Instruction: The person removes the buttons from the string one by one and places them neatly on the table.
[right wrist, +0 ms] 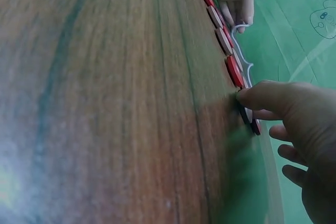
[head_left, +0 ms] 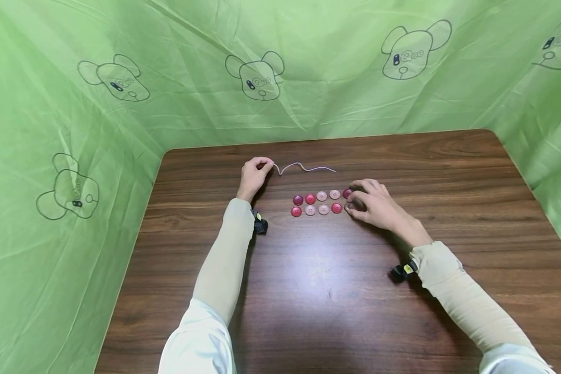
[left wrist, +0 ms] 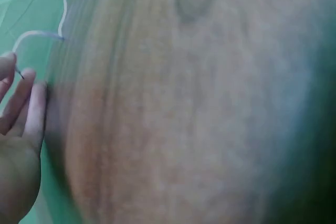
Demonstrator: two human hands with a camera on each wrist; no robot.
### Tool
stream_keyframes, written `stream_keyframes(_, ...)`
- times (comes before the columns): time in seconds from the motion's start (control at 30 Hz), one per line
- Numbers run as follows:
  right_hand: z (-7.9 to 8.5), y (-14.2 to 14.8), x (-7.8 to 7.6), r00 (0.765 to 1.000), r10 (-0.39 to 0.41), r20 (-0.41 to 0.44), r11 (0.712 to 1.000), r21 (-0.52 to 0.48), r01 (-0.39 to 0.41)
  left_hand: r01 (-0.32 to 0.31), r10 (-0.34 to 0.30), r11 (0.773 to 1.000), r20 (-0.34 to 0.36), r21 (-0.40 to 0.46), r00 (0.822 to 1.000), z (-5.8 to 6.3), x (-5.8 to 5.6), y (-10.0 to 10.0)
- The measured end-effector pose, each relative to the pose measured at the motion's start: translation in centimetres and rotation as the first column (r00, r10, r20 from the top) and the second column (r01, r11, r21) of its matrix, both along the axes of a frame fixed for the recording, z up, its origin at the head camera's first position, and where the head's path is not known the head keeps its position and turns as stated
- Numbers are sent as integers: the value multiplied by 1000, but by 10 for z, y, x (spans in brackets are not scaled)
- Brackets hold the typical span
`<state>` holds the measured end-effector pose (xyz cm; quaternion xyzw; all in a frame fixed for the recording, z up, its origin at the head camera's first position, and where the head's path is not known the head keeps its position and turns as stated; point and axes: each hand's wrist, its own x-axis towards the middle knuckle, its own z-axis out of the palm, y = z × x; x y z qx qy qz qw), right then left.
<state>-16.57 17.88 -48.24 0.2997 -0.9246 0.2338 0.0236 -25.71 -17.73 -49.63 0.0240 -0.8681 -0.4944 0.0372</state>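
My left hand (head_left: 254, 175), near the table's far edge, pinches one end of a thin whitish-purple string (head_left: 300, 164). The string trails to the right in loose waves; a left wrist view shows its tip poking out between thumb and fingers. Several buttons lie in two rows to the right: red (head_left: 296, 212), pink (head_left: 323, 209) and dark purple (head_left: 298, 200). At the right end, my right hand (head_left: 374, 205) grips the last button (head_left: 349, 206) of the near row between thumb and finger. Its fingers partly hide that button and the purple one behind it.
The dark wooden table (head_left: 191, 291) carries a bright glare spot in front of the buttons. Green cloth (head_left: 308, 119) with bear-head drawings hangs around its far and side edges. Each wrist wears a small black camera (head_left: 260, 224).
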Motion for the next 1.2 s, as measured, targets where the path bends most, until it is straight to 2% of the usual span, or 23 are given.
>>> stream_keyframes(0.2,-2,-3,-1,1000,15,-22,1000,-3,-15,4,-10,979,-26,-204,1000,8,0,-3)
stream_keyframes(0.37,-1,-4,-2,999,21,-45,1000,0,-21,-21,16,951,-19,-308,1000,12,2,-5)
stream_keyframes(0.5,-1,-4,-2,998,18,-56,1000,0,-19,-14,17,941,6,-339,1000,13,3,-6)
stream_keyframes(0.97,-6,-4,-4,998,13,-68,1000,4,-13,-35,43,907,9,-420,999,10,6,-11)
stream_keyframes(1.07,-7,-5,-4,998,12,-67,1000,-3,-12,-29,39,908,17,-418,999,10,6,-12)
stream_keyframes(1.2,-4,-3,-5,999,-2,-43,1000,-15,1,-22,26,923,4,-384,1000,10,5,-15)
